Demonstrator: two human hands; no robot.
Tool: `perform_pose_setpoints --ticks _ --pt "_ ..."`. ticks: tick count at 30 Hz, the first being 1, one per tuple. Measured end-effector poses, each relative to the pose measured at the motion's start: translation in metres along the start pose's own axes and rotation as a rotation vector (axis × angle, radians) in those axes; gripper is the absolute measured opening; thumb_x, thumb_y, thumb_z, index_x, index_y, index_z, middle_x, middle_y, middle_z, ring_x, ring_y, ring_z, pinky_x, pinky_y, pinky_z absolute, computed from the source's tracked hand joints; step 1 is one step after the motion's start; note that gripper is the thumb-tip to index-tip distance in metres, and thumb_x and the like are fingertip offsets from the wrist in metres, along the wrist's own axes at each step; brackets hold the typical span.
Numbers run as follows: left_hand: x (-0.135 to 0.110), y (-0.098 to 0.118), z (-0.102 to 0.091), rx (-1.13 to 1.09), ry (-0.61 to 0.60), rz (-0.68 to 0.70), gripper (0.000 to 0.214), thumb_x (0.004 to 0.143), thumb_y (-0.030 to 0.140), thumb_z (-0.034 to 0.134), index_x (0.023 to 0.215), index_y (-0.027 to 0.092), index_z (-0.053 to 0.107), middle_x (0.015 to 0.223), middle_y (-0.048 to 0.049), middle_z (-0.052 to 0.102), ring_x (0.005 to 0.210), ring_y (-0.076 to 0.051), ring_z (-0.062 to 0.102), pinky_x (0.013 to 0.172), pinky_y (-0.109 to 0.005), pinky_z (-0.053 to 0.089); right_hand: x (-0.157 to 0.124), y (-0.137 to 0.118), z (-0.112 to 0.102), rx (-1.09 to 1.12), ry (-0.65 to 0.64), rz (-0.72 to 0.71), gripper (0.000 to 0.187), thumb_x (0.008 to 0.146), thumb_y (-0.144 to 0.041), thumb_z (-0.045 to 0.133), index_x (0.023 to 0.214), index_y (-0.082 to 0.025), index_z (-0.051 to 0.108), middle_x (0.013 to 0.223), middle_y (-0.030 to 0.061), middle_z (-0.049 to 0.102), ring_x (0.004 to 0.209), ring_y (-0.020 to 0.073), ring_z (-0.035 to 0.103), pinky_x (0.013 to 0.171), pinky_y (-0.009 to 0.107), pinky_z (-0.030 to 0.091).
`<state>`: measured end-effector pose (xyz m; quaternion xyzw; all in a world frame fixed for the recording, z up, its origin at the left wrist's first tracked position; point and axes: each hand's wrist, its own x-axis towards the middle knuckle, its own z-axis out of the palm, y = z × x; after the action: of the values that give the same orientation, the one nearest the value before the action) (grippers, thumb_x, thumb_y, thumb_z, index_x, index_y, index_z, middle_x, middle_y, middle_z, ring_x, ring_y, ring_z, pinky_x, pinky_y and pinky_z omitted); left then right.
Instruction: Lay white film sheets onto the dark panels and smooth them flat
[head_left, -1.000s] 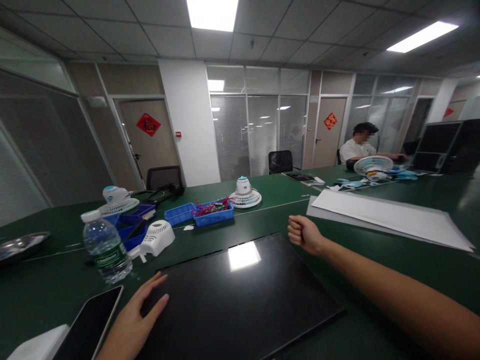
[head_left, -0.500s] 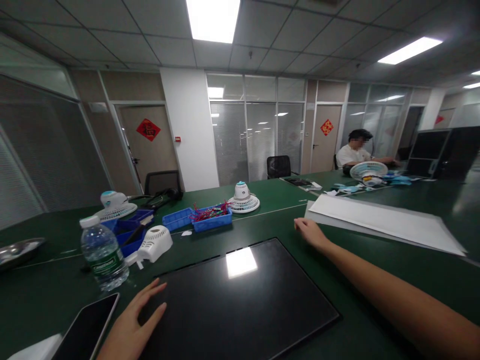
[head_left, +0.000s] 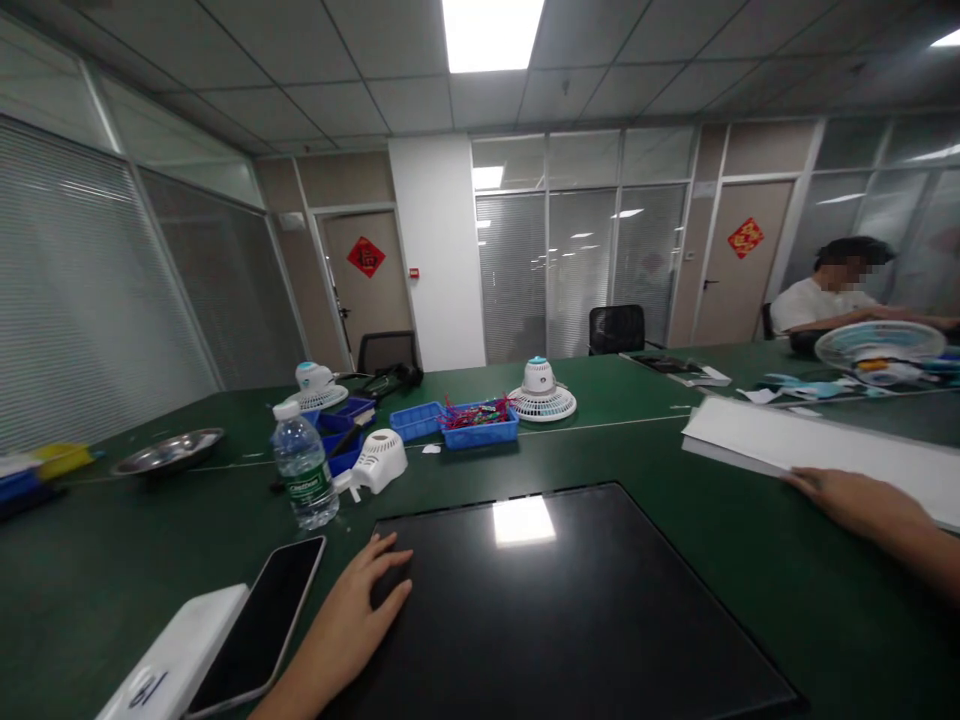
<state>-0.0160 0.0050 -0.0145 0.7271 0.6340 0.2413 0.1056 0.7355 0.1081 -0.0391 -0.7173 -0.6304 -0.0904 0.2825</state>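
Observation:
A black flat screen panel lies in front of me, with a ceiling light mirrored in its glossy face. My left hand rests at its left edge, fingers spread and holding nothing. At the right, my right hand is closed on the near edge of a flat white panel; some of its fingertips are hidden. Beside my left hand lie a phone with a dark screen and a white box with handwriting on it.
A water bottle stands behind the phone, near a white plastic housing. Blue trays, one with red wires, and a small fan sit further back. A metal dish is at left. Another person sits far right.
My right hand has moved right, from the bare table to the white panel's near edge. The left hand stays at the black panel's edge. The view has turned left.

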Motion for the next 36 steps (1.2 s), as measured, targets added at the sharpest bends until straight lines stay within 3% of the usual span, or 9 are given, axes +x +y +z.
perform_pose_setpoints --ticks 4,11,16,19,22,26,29,32,36 --pt "-0.003 -0.004 0.001 -0.005 0.005 0.023 0.044 0.09 0.047 0.053 0.121 0.024 0.072 0.15 -0.0102 0.055 0.144 -0.032 0.042 0.118 -0.055 0.033 -0.004 -0.004 0.003 -0.177 -0.184 0.061 0.034 0.079 -0.036 0.05 0.092 -0.018 0.076 0.085 0.0241 0.07 0.077 0.0435 0.068 0.07 0.058 0.046" --pt "-0.006 -0.013 0.004 0.028 0.029 0.047 0.043 0.09 0.048 0.053 0.122 0.025 0.072 0.148 -0.0091 0.058 0.143 -0.033 0.043 0.117 -0.055 0.035 -0.053 -0.058 -0.013 -0.314 -0.284 -0.093 0.04 0.087 -0.028 0.044 0.111 -0.017 0.074 0.093 0.0234 0.073 0.084 0.039 0.07 0.076 0.053 0.049" --pt "-0.005 -0.019 0.005 0.04 0.029 0.069 0.044 0.089 0.048 0.054 0.123 0.027 0.072 0.149 -0.0073 0.057 0.143 -0.032 0.042 0.117 -0.054 0.035 -0.076 -0.076 -0.018 -0.299 -0.275 -0.234 0.05 0.09 -0.034 0.045 0.136 -0.021 0.06 0.135 0.0163 0.062 0.119 0.0326 0.062 0.103 0.046 0.043" --pt "-0.005 -0.016 0.003 0.049 0.022 0.063 0.044 0.089 0.048 0.052 0.123 0.027 0.072 0.149 -0.0074 0.057 0.144 -0.032 0.042 0.117 -0.054 0.036 -0.072 -0.067 -0.022 -0.335 -0.265 -0.165 0.072 0.091 -0.053 0.043 0.15 -0.013 0.044 0.152 0.0191 0.046 0.136 0.0354 0.047 0.11 0.049 0.038" --pt "-0.005 -0.015 0.003 0.048 0.012 0.05 0.045 0.09 0.048 0.05 0.123 0.026 0.071 0.149 -0.0089 0.056 0.144 -0.033 0.041 0.116 -0.056 0.035 -0.069 -0.062 -0.024 -0.349 -0.322 -0.103 0.071 0.093 -0.06 0.035 0.143 -0.014 0.053 0.146 0.0176 0.054 0.132 0.0336 0.053 0.107 0.047 0.042" --pt "-0.003 -0.022 0.006 0.005 0.002 0.074 0.045 0.092 0.046 0.046 0.124 0.025 0.071 0.15 -0.0088 0.055 0.147 -0.032 0.037 0.119 -0.056 0.031 -0.073 -0.08 -0.021 -0.403 -0.345 -0.124 0.061 0.095 -0.052 0.035 0.135 -0.012 0.06 0.117 0.0211 0.072 0.103 0.0373 0.069 0.09 0.052 0.05" --pt "-0.003 -0.026 0.006 -0.039 0.004 0.068 0.046 0.094 0.041 0.041 0.125 0.023 0.07 0.151 -0.009 0.054 0.146 -0.03 0.038 0.12 -0.053 0.03 -0.077 -0.104 -0.018 -0.452 -0.342 -0.162 0.05 0.094 -0.032 0.037 0.136 -0.011 0.057 0.098 0.022 0.075 0.085 0.0381 0.072 0.075 0.051 0.051" --pt "-0.005 -0.025 0.003 -0.104 0.027 0.024 0.048 0.095 0.043 0.038 0.125 0.022 0.07 0.151 -0.0087 0.054 0.146 -0.028 0.04 0.121 -0.051 0.029 -0.082 -0.133 -0.017 -0.462 -0.344 -0.233 0.047 0.089 -0.014 0.041 0.132 -0.015 0.059 0.101 0.0193 0.075 0.087 0.0344 0.072 0.073 0.044 0.051" --pt "-0.008 -0.018 -0.004 -0.238 0.093 -0.032 0.058 0.096 0.055 0.033 0.13 0.021 0.066 0.149 -0.0076 0.056 0.144 -0.026 0.044 0.122 -0.049 0.027 -0.103 -0.197 -0.023 -0.46 -0.29 -0.325 0.043 0.09 -0.008 0.04 0.124 -0.02 0.062 0.098 0.0136 0.076 0.081 0.0293 0.073 0.067 0.036 0.05"
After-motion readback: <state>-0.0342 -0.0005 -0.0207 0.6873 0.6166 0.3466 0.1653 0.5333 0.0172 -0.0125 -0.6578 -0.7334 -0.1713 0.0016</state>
